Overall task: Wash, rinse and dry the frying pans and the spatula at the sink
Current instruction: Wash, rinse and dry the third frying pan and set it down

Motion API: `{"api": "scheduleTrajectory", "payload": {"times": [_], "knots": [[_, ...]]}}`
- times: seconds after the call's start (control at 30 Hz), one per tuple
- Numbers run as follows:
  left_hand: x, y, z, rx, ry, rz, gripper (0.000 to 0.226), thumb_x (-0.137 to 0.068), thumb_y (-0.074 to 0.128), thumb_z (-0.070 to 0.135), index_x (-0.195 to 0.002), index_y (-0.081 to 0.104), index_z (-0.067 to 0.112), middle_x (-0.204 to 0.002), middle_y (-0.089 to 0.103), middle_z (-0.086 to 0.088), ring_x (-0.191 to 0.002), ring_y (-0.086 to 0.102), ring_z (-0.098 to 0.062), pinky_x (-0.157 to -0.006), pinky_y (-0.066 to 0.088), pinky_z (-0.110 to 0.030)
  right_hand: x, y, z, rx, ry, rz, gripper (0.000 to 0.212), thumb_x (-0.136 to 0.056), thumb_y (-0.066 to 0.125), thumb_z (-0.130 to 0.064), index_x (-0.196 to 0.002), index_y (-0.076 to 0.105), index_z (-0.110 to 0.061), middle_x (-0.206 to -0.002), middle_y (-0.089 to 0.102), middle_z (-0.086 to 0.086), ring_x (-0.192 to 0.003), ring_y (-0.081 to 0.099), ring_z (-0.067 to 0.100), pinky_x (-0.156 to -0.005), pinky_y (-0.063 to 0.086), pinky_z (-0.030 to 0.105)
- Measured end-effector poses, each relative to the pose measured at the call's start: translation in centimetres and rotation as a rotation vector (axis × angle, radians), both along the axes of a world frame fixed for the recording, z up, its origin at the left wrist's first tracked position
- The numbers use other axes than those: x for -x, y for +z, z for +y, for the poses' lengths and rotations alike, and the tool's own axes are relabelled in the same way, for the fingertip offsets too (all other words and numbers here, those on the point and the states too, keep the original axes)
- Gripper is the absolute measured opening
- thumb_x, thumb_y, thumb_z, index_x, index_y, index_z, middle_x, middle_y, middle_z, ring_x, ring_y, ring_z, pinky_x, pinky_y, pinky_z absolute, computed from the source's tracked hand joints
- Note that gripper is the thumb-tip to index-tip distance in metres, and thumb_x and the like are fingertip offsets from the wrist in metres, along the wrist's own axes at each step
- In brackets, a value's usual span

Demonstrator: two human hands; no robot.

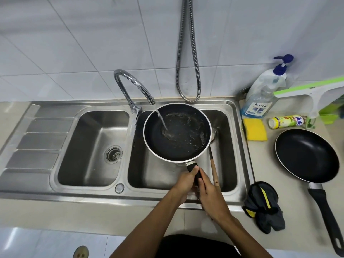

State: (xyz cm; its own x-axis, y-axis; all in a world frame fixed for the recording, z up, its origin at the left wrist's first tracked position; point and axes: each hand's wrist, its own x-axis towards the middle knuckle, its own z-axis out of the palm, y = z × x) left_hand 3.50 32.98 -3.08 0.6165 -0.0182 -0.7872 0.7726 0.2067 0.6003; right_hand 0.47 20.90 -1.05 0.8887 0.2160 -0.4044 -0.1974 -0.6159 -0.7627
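A black frying pan (pixel 176 133) with a pale rim is held over the right sink basin (pixel 229 146). Water streams from the chrome tap (pixel 130 86) into it and pools inside. My left hand (pixel 186 181) and my right hand (pixel 208 192) both grip its black handle near the basin's front edge. A spatula with a wooden handle (pixel 214 168) leans in the right basin, just right of the pan; its blade is hidden. A second black frying pan (pixel 306 155) lies on the counter at the right, handle toward me.
The left basin (pixel 93 146) has a drain and a ribbed drainboard beside it. On the right counter sit a yellow sponge (pixel 255 129), a blue-pump soap bottle (pixel 264 94), a lying cleaner bottle (pixel 286 121), a green-white squeegee (pixel 314 94) and a dark cloth (pixel 262 207). A metal hose (pixel 188 53) hangs on the tiles.
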Motion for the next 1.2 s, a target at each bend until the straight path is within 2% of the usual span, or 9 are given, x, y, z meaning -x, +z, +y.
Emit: {"api": "scheduleTrajectory", "payload": {"times": [0.13, 0.4, 0.53, 0.6, 0.7, 0.8, 0.97, 1.03, 1.2], "knots": [[-1.1, 0.2, -0.4, 0.008, 0.041, 0.046, 0.031, -0.105, 0.057, 0.036, -0.110, 0.070, 0.008, -0.111, 0.077, -0.014, -0.100, 0.073, -0.027, -0.094, 0.059, -0.043, -0.4, -0.5, -0.6, 0.099, 0.025, -0.016, 0.047, -0.107, 0.029, -0.046, -0.149, 0.017, -0.063, -0.126, 0.068, 0.005, -0.111, 0.068, 0.026, -0.095, 0.056, 0.044], [-1.2, -0.6, -1.5, 0.066, 0.046, 0.143, 0.032, -0.103, 0.059, 0.038, -0.112, 0.069, 0.008, -0.100, 0.075, -0.007, -0.090, 0.071, -0.020, -0.072, 0.057, -0.031, -0.1, -0.1, -0.9, 0.229, 0.079, -0.040, 0.050, -0.107, 0.030, -0.043, -0.156, 0.021, -0.046, -0.145, 0.053, 0.015, -0.107, 0.068, 0.028, -0.091, 0.052, 0.038], [-1.2, -0.3, -1.7, 0.118, 0.038, 0.181, 0.029, -0.106, 0.053, 0.038, -0.108, 0.066, 0.013, -0.096, 0.073, -0.005, -0.084, 0.070, -0.018, -0.063, 0.055, -0.028, -0.1, 0.4, -0.8, 0.260, 0.092, -0.053, 0.049, -0.107, 0.031, -0.040, -0.155, 0.021, -0.043, -0.133, 0.060, 0.014, -0.103, 0.066, 0.032, -0.085, 0.053, 0.042], [-1.4, -0.6, -1.7, 0.135, 0.034, 0.190, 0.031, -0.106, 0.052, 0.041, -0.103, 0.067, 0.014, -0.097, 0.074, -0.007, -0.090, 0.071, -0.021, -0.068, 0.057, -0.031, -0.3, 0.9, -0.7, 0.290, 0.111, -0.080, 0.049, -0.107, 0.032, -0.039, -0.155, 0.021, -0.041, -0.123, 0.065, 0.012, -0.098, 0.066, 0.032, -0.082, 0.055, 0.044], [-1.7, -0.9, -1.7, 0.170, 0.050, 0.203, 0.035, -0.103, 0.056, 0.046, -0.101, 0.068, 0.014, -0.114, 0.075, -0.014, -0.114, 0.070, -0.031, -0.096, 0.058, -0.041, -0.6, 1.9, -0.4, 0.361, 0.145, -0.117, 0.050, -0.108, 0.032, -0.035, -0.156, 0.020, -0.035, -0.110, 0.068, 0.010, -0.095, 0.066, 0.033, -0.078, 0.051, 0.043], [-2.1, -0.9, -1.6, 0.207, 0.092, 0.226, 0.041, -0.099, 0.058, 0.052, -0.093, 0.071, 0.014, -0.097, 0.076, -0.010, -0.114, 0.071, -0.033, -0.108, 0.052, -0.046, -0.9, 2.9, -0.2, 0.425, 0.183, -0.181, 0.052, -0.108, 0.034, -0.031, -0.157, 0.019, -0.030, -0.103, 0.070, 0.008, -0.089, 0.068, 0.031, -0.076, 0.052, 0.044], [-2.2, -0.5, -1.8, 0.346, 0.153, 0.265, 0.061, -0.098, 0.059, 0.054, -0.050, 0.070, 0.018, -0.067, 0.071, -0.005, -0.083, 0.069, -0.021, -0.107, 0.050, -0.040, -1.1, 4.2, 0.4, 0.536, 0.269, -0.236, 0.060, -0.103, 0.043, -0.020, -0.157, 0.018, -0.022, -0.102, 0.071, 0.003, -0.082, 0.069, 0.024, -0.070, 0.052, 0.037], [-2.0, -0.6, -2.0, 0.393, 0.178, 0.232, 0.057, -0.097, 0.061, 0.054, -0.055, 0.070, 0.016, -0.071, 0.070, -0.007, -0.075, 0.068, -0.020, -0.096, 0.052, -0.037, -1.4, 4.7, 0.6, 0.522, 0.245, -0.205, 0.055, -0.105, 0.042, -0.022, -0.156, 0.021, -0.024, -0.106, 0.071, 0.003, -0.085, 0.068, 0.022, -0.072, 0.051, 0.035], [-1.5, -1.3, -2.4, 0.446, 0.261, 0.065, 0.044, -0.076, 0.080, 0.058, -0.066, 0.063, 0.018, -0.076, 0.056, -0.004, -0.078, 0.060, -0.018, -0.085, 0.047, -0.035, -2.2, 5.1, 0.6, 0.138, 0.023, 0.115, 0.051, -0.106, 0.043, -0.028, -0.147, 0.021, -0.048, -0.116, 0.067, 0.004, -0.081, 0.067, 0.020, -0.075, 0.061, 0.037]]}}
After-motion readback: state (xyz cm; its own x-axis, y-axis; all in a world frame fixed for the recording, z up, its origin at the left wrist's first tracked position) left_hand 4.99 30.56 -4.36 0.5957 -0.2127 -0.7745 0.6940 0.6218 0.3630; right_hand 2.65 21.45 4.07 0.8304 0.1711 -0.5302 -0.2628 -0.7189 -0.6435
